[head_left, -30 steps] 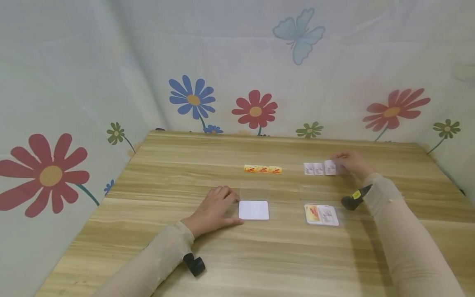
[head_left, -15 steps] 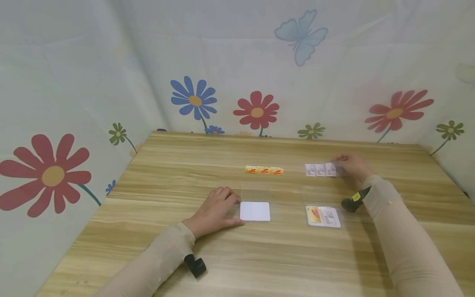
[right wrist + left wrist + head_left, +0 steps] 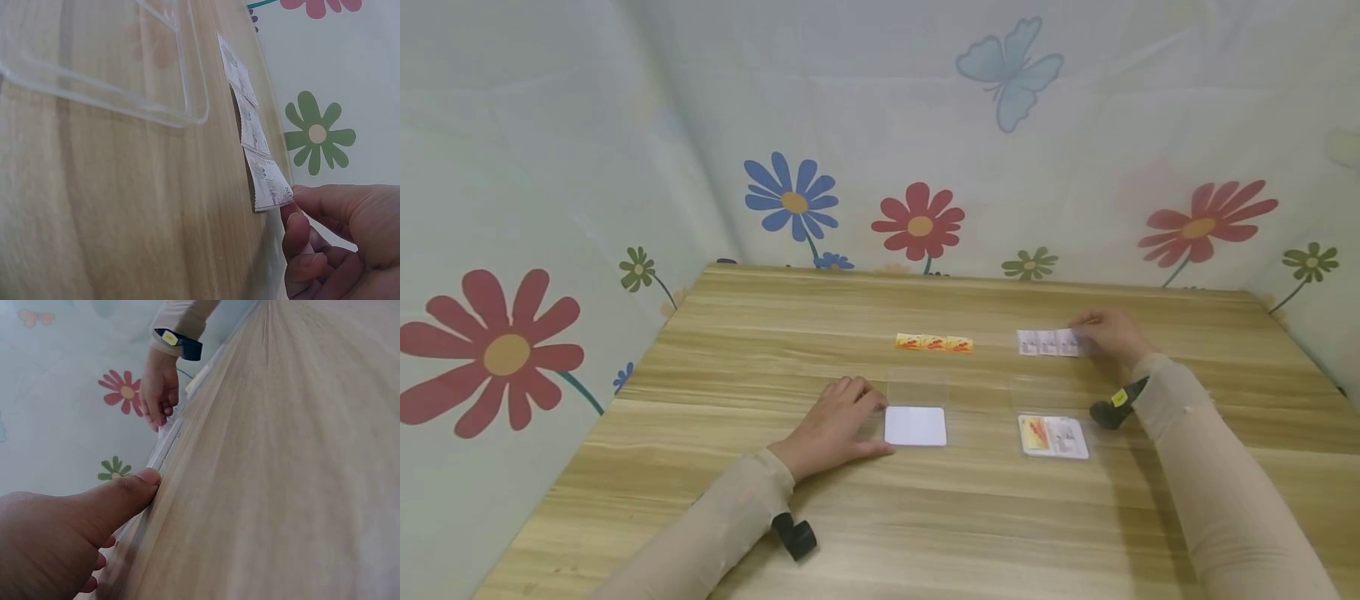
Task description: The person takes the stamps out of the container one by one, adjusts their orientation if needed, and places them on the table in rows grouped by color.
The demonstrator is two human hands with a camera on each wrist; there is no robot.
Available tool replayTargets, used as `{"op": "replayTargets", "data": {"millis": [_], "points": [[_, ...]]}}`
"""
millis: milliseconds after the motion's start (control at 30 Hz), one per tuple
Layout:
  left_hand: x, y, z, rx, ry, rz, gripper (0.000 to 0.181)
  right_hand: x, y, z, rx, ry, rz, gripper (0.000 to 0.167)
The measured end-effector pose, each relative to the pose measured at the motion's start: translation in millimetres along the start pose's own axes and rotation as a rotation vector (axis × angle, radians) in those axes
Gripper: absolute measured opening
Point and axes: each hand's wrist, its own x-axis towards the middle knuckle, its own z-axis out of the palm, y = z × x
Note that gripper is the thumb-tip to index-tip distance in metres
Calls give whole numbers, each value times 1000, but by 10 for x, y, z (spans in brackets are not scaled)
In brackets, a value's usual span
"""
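Note:
At the back right of the table, my right hand [image 3: 1112, 336] pinches the outer corner of the rightmost white sachet [image 3: 270, 185] between thumb and index finger. Two more white sachets [image 3: 253, 132] lie in line with it, edges meeting or overlapping. My left hand [image 3: 837, 427] rests at the left side of a clear plastic case [image 3: 916, 388] holding a white rectangle [image 3: 915, 427]. Its thumb [image 3: 128, 497] touches the near left edge, fingers spread loosely. A second clear case [image 3: 1045, 396] holds a yellow-and-red sachet [image 3: 1034, 433] beside a white one [image 3: 1065, 437].
Three yellow-and-red sachets [image 3: 934, 343] form a row at the back middle of the wooden table [image 3: 737, 333]. Behind the table hangs a white cloth [image 3: 850, 100] printed with flowers and a butterfly.
The rightmost white sachet has come down level with the other two, still in my right hand's pinch. My left hand stays by the left case.

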Motion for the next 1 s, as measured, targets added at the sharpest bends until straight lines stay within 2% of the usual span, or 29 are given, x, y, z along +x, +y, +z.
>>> {"op": "replayTargets", "data": {"millis": [700,1000], "points": [[15,33,21,4,10,-1,58,-110,-68,-97,5,-21,10,36],[10,13,-1,-11,-9,-13,58,-144,-50,-90,8,-16,21,36]]}}
